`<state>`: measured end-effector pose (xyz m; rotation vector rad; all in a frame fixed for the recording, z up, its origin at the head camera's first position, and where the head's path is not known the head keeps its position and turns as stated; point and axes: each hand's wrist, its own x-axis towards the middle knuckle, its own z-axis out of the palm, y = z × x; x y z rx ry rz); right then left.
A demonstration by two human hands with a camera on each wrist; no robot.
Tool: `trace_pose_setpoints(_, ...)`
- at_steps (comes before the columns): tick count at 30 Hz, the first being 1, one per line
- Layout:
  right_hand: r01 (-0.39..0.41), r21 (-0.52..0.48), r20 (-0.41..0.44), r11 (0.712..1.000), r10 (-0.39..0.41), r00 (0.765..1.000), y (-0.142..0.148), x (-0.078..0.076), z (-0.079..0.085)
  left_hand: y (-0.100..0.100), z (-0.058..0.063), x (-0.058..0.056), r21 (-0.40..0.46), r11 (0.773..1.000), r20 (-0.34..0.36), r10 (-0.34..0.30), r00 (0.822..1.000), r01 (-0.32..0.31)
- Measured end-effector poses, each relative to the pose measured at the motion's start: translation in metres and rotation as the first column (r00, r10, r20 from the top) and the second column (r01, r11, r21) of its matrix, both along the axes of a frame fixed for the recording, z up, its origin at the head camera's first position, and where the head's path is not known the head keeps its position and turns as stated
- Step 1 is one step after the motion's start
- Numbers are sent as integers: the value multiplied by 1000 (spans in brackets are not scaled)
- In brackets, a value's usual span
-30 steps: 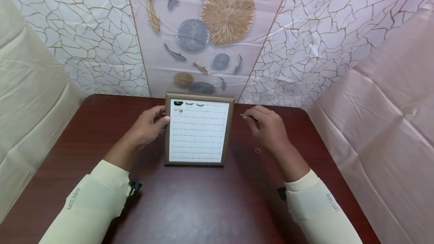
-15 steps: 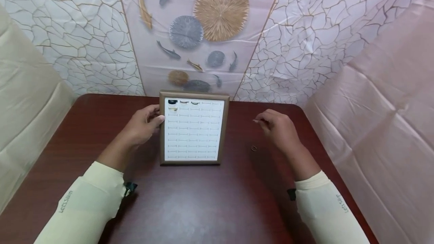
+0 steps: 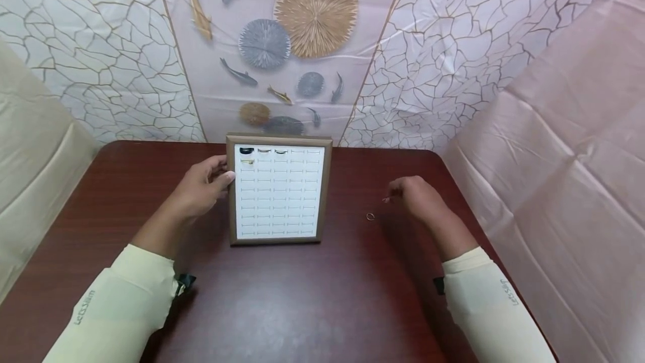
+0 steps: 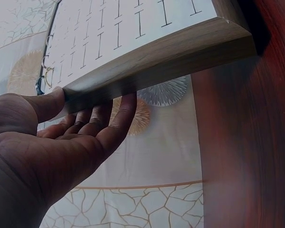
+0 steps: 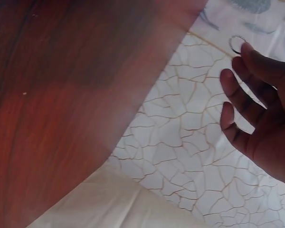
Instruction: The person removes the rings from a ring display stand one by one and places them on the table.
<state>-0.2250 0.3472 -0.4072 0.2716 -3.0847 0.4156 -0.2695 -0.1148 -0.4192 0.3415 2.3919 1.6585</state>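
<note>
A wood-framed ring display board (image 3: 279,195) with rows of slits in its white face stands propped up on the table. My left hand (image 3: 201,188) grips its left side, thumb at the front edge, fingers behind the frame (image 4: 156,54). Three rings sit in the top row, a black ring (image 3: 246,151) at the far left; a gold-toned ring (image 3: 247,161) sits below it. To the right of the board, my right hand (image 3: 420,198) pinches a thin ring (image 5: 231,46) between thumb and finger. Another thin ring (image 3: 368,218) lies on the table near that hand.
The dark red-brown table (image 3: 282,301) runs back to a patterned cloth backdrop (image 3: 428,71). Pale cloth walls (image 3: 564,144) rise along both sides. Black straps (image 3: 185,283) show at the sleeves' wrists.
My right hand has moved away from the board, to the right and down toward the loose ring, with its ring still pinched. My left hand keeps its grip; the head view has shifted slightly.
</note>
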Motion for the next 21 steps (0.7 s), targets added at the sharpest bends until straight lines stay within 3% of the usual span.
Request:
trace_pose_setpoints(5,13,71,125,997,-22,992,7,-7,-8,-1,0,0,0,1000,12,0,1000,0)
trace_pose_setpoints(13,43,170,202,985,-77,976,10,-18,-18,-1,0,-2,2,1000,-5,-5,1000,5)
trace_pose_setpoints(21,9,261,268,965,-82,960,1,-29,-28,-1,-1,-1,10,1000,14,-2,1000,2)
